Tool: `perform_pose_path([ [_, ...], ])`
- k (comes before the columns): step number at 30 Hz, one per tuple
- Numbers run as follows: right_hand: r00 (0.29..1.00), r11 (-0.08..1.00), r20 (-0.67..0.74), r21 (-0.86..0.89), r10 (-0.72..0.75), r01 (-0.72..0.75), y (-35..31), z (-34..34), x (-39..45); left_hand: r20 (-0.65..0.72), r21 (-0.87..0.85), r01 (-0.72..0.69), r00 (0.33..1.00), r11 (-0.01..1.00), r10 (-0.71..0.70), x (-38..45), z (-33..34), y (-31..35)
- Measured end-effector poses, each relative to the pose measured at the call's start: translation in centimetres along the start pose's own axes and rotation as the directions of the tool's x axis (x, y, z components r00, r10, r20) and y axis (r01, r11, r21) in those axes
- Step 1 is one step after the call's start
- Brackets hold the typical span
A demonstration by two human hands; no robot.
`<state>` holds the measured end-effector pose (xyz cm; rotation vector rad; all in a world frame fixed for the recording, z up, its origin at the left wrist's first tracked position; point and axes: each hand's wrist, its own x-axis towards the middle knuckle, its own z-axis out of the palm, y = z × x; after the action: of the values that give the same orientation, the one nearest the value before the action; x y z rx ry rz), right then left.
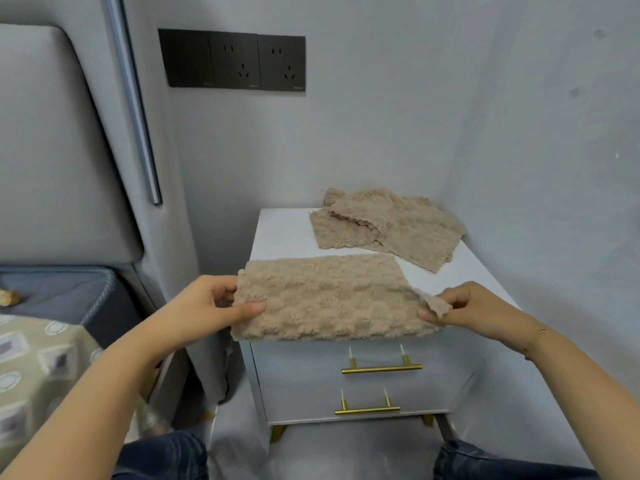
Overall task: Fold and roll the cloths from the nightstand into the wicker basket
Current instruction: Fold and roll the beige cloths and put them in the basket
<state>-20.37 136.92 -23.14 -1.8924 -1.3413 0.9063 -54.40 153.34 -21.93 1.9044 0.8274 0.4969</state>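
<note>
The left hand [211,303] holds the left end of a beige fluffy cloth [322,299], thumb pressed on top and the fingers curled under it, mostly hidden by the fabric. The right hand [464,306] pinches the right end, where a loose corner of the cloth flips up over the fingertips; how the fingers lie beneath it is hard to make out. This cloth is folded into a long rectangle and lies stretched between both hands across the front edge of the white nightstand [277,237], its near edge hanging just over the top drawer.

Further back on the same surface, near the wall corner, lies a loose pile of beige cloths [388,226], overlapping so that their number cannot be told. Below, 2 drawers each carry a gold bar handle [381,368]; the nightstand's legs are largely cut off by the knees in dark jeans at the bottom edge.

On the wall above sit black sockets [232,60]. To the left, a grey padded headboard [45,140] and a patterned bedcover [38,351] run out of frame. No wicker basket shows in this view
</note>
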Motion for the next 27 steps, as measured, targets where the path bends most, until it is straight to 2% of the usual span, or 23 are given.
perform_pose_path([
  [4, 0.99, 0.988, -0.134, 0.146, -0.03, 0.05, 0.2, -0.2, 1.4, 0.009, -0.231, 0.052, 0.999, 0.972, -0.052, 1.1, -0.2, 0.5],
  [7, 0.973, 0.978, -0.231, 0.201, -0.017, 0.065, 0.0, 0.4, 4.0, -0.105, -0.299, 0.171, 0.972, 0.939, -0.21, 3.2, 0.2, -0.6],
  [10, 0.936, 0.983, -0.35, 0.16, -0.034, 0.095, -0.4, 1.8, 6.6, -0.278, -0.122, 0.258, 0.918, 0.958, -0.283, 5.5, 0.7, -2.3],
  [14, 0.881, 0.997, -0.466, -0.037, -0.075, 0.065, -0.1, 3.0, 9.3, -0.361, 0.073, 0.325, 0.89, 0.943, -0.278, 7.4, 1.2, -4.1],
  [16, 0.861, 0.997, -0.504, -0.066, -0.07, 0.043, 0.2, 3.1, 9.8, -0.417, 0.16, 0.343, 0.873, 0.926, -0.251, 7.9, 1.4, -4.4],
  [22, 0.815, 0.99, -0.568, -0.136, -0.116, 0.046, 0.9, 3.5, 11.1, -0.457, 0.242, 0.362, 0.861, 0.9, -0.223, 8.7, 1.7, -4.8],
  [27, 0.817, 0.893, -0.563, -0.422, -0.124, -0.155, 0.3, 4.4, 11.0, -0.491, 0.296, 0.353, 0.853, 0.888, -0.175, 8.7, 2.3, -4.8],
])
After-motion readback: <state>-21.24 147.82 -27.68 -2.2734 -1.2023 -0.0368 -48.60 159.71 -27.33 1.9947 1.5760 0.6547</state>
